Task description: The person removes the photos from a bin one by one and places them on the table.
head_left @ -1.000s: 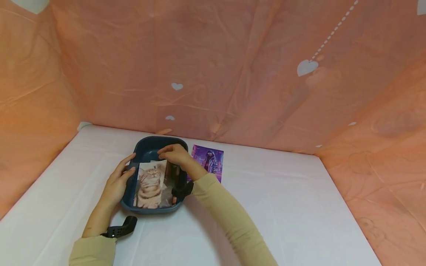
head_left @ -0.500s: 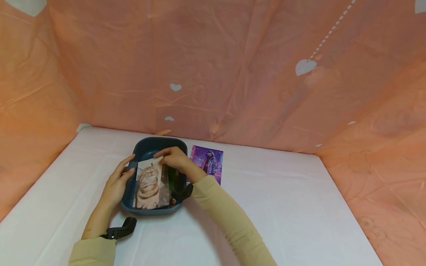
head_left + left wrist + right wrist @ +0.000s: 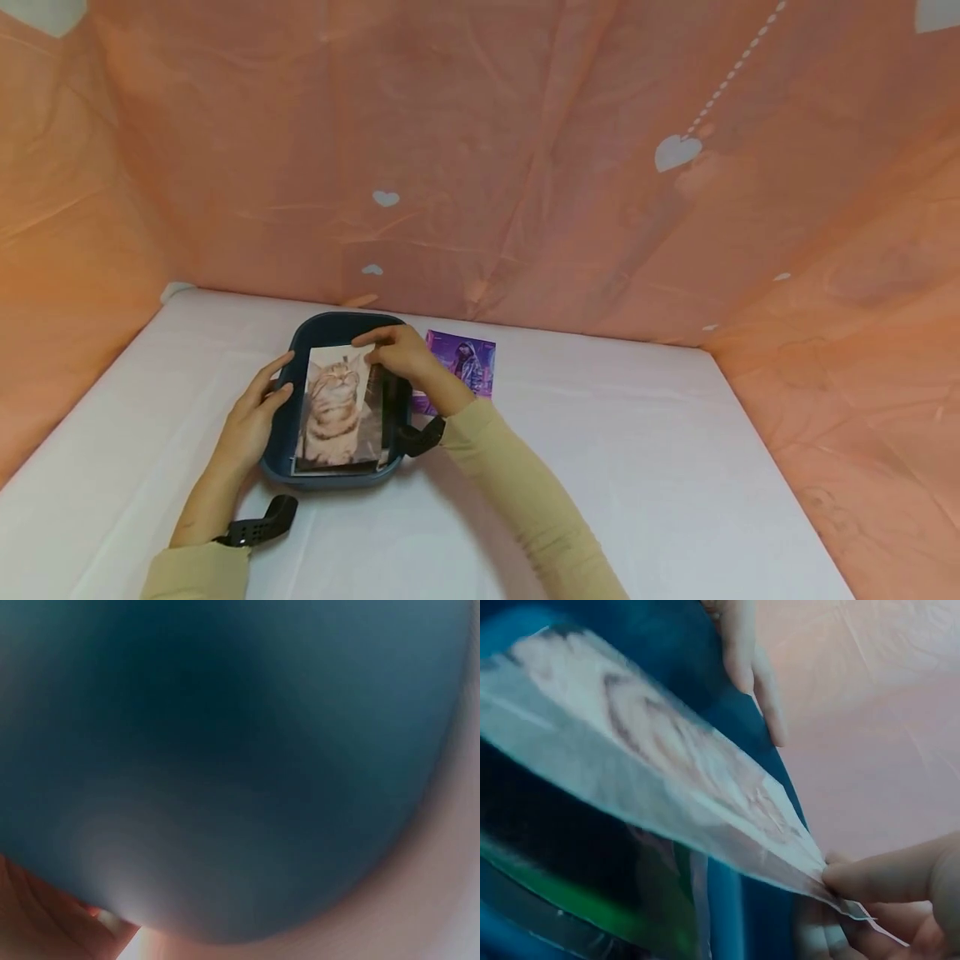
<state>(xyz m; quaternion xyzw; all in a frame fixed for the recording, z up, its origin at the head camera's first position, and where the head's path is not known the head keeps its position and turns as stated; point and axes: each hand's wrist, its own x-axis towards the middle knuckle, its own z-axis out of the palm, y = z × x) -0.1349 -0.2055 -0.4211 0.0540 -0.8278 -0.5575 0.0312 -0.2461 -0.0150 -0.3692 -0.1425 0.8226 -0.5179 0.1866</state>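
white table under a peach heart-print backdrop, a dark blue tray near the middle, a purple card lying flat just beside its right rim. inside the tray, cat photo tilted up off a darker picture beneath, top right corner pinched between thumb and fingertips of right hand, while left hand rests with relaxed, straight fingers against the tray's left wall, grasping nothing. likely trouble: thin sheet slipping from so small a corner pinch, creasing under a harder squeeze, or dragging the lower picture along; tray sliding if the left hand eases off.
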